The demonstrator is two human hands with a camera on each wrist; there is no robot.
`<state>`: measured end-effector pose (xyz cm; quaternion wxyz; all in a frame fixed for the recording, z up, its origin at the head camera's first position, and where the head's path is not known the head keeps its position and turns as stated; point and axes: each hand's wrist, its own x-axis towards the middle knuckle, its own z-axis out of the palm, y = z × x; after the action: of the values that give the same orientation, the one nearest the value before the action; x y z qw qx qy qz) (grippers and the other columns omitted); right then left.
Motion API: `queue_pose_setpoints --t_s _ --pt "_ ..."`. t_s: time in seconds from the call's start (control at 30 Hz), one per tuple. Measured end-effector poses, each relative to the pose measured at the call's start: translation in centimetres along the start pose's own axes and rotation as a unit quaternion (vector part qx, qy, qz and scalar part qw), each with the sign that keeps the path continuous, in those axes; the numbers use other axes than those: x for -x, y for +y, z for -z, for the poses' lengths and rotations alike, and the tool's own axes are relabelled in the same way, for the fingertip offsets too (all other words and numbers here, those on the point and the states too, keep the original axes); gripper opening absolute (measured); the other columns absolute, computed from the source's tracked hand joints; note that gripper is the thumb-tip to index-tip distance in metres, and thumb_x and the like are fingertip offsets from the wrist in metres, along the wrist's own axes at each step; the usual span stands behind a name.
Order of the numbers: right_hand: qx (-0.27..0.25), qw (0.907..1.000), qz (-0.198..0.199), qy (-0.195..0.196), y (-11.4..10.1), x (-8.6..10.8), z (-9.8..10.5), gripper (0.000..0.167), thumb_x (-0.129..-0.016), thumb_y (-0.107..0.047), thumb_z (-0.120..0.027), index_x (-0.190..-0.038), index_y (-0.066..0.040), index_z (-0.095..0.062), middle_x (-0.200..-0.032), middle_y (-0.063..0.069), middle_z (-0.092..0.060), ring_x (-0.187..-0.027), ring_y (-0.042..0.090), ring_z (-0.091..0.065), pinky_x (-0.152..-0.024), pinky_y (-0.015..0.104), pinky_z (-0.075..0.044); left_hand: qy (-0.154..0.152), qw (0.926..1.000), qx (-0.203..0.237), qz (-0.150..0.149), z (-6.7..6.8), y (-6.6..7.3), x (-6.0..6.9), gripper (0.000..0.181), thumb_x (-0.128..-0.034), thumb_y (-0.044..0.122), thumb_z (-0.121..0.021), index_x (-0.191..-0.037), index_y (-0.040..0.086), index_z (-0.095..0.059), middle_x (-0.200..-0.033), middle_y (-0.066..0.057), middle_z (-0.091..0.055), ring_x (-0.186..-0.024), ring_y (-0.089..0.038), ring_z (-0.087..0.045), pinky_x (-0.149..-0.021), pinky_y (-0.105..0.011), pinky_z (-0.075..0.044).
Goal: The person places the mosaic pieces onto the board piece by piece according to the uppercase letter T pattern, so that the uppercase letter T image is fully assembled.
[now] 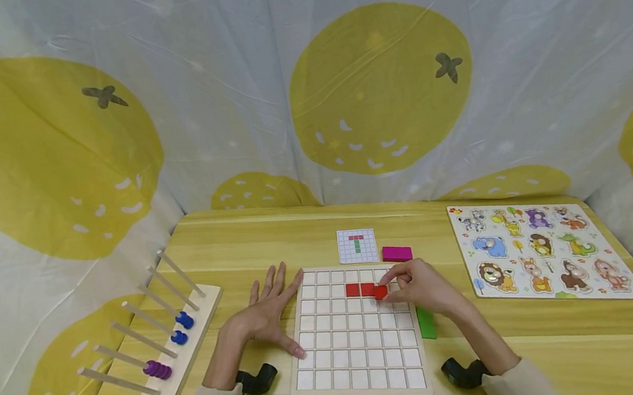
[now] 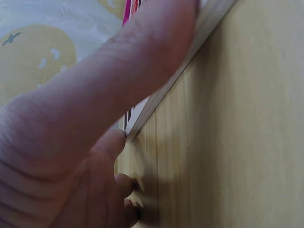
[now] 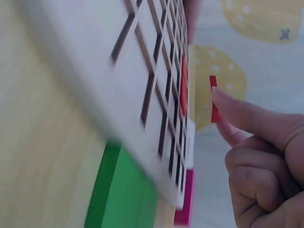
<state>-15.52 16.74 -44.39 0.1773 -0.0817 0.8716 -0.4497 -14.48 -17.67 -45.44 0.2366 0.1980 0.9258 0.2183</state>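
A lemon-print cloth hangs behind and around a wood-grain table. On the table's right side lies an animal knob-puzzle board, printed with a zebra, lion, crocodile and others, and in front of the person lies a white wooden grid board. A wooden peg rack stands to the left. The left hand has its fingers spread, thumb and index finger touching the grid board's left edge. The right hand pinches a red square tile between thumb and index finger, its other fingers curled in; the tile is above the second row from the far edge, apart from the board. A pattern card showing a red and green T lies beyond the board, with a magenta block just beside it. A green block lies along the board's right edge. Purple rings and blue rings sit on the rack's pegs. Two red tiles fill neighbouring cells in that second row.
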Motion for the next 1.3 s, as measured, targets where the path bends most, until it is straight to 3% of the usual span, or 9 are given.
queue_pose_setpoints --t_s 0.2,0.4,0.7,0.93,1.3 --pt "-0.006 0.9997 0.02 0.013 -2.3 -2.1 -2.2 0.019 -0.079 -0.01 -0.089 -0.095 -0.008 -0.081 -0.057 -0.003 -0.028 -0.057 0.013 -0.025 -0.055 0.024 -0.026 0.002 1.0 0.001 -0.002 0.1 0.0 0.0 0.15 -0.0584 0.052 -0.098 -0.168 0.015 -0.001 -0.17 -0.026 0.02 -0.158 -0.045 0.02 -0.125 -0.071 0.009" --pt "-0.021 0.9996 -0.002 0.017 -3.7 -3.6 -3.8 0.016 -0.076 -0.008 -0.09 -0.09 -0.008 -0.082 -0.053 -0.004 -0.029 -0.053 0.012 -0.025 -0.052 0.024 -0.024 0.001 1.0 0.008 0.0 0.0 0.0 0.1 0.15 -0.0584 0.051 -0.098 -0.168 0.016 -0.002 -0.17 -0.025 0.02 -0.158 -0.044 0.02 -0.125 -0.071 0.009" --pt "0.007 0.9999 -0.003 0.015 -4.7 -4.8 -5.6 0.017 -0.074 -0.005 -0.091 -0.087 -0.005 -0.08 -0.052 -0.005 -0.039 -0.055 0.01 -0.032 -0.052 0.023 -0.027 0.003 1.0 0.009 0.001 0.2 0.2 0.2 0.15 -0.059 0.052 -0.098 -0.168 0.016 -0.002 -0.17 -0.025 0.02 -0.158 -0.045 0.02 -0.125 -0.071 0.009" --pt "0.021 0.9996 0.0 0.019 -4.4 -4.9 -5.9 0.02 -0.072 -0.004 -0.092 -0.088 -0.008 -0.08 -0.052 -0.005 -0.036 -0.052 0.01 -0.031 -0.051 0.024 -0.026 0.003 0.9999 0.011 -0.001 0.1 0.1 0.2 0.149 -0.0589 0.052 -0.098 -0.168 0.016 -0.002 -0.17 -0.025 0.019 -0.158 -0.045 0.02 -0.125 -0.071 0.009" --pt "-0.018 0.9997 0.013 0.005 -3.7 -4.8 -5.4 0.021 -0.074 -0.002 -0.09 -0.092 -0.009 -0.084 -0.049 -0.006 -0.034 -0.051 0.009 -0.026 -0.049 0.022 -0.023 0.003 1.0 0.008 0.001 0.1 0.0 0.1 0.15 -0.0584 0.052 -0.098 -0.168 0.016 -0.003 -0.17 -0.025 0.019 -0.158 -0.044 0.02 -0.125 -0.071 0.008"
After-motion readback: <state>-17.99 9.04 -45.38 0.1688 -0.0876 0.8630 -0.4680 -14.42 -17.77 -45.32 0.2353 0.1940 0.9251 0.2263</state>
